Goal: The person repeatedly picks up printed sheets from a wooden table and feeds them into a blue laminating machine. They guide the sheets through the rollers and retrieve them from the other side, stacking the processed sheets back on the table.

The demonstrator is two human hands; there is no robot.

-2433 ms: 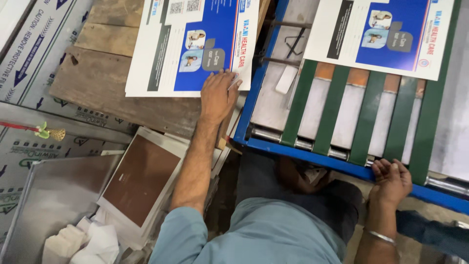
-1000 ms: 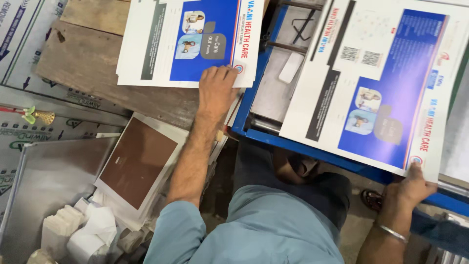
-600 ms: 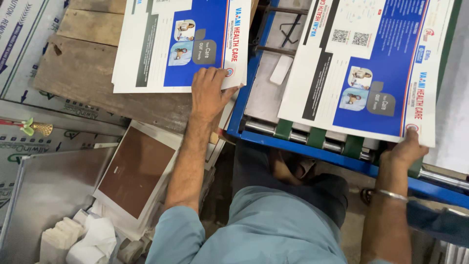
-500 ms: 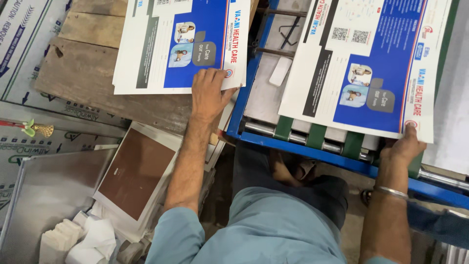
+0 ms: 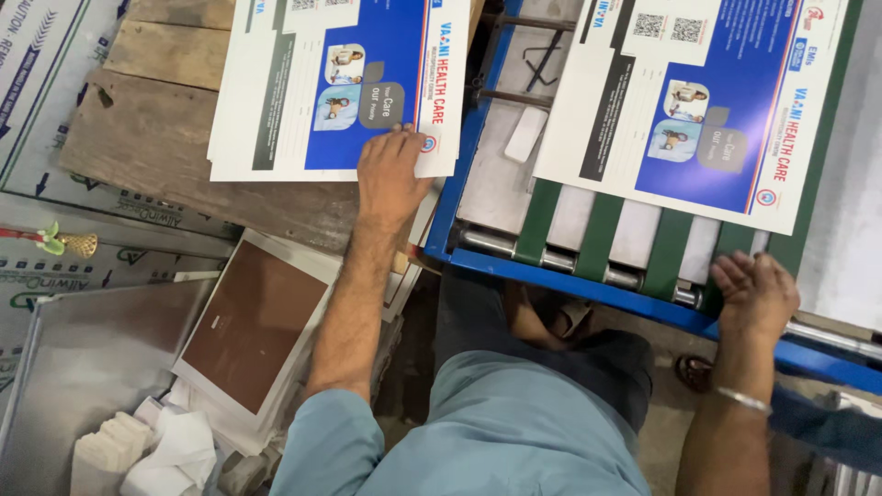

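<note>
My left hand (image 5: 390, 174) lies flat on the near right corner of a stack of printed blue-and-white sheets (image 5: 303, 92) on a wooden pallet (image 5: 175, 156). My right hand (image 5: 755, 292) rests with fingers spread on the near blue edge of a machine's feed table (image 5: 570, 280), just below a single printed sheet (image 5: 698, 101) that lies on the green belts (image 5: 602, 234). The hand does not touch that sheet. A bangle sits on my right wrist.
A pile of brown-faced boards (image 5: 253, 335) lies below the pallet. White cloths (image 5: 152, 450) sit on a metal plate (image 5: 83, 367) at lower left. Flat printed cartons (image 5: 37, 110) line the left side. My knees and sandalled feet are under the table.
My right hand drew a printed sheet onto the belts, let it go, and the sheet travelled away from me. The hand now rests on the table edge. My left hand stayed on the stack.
</note>
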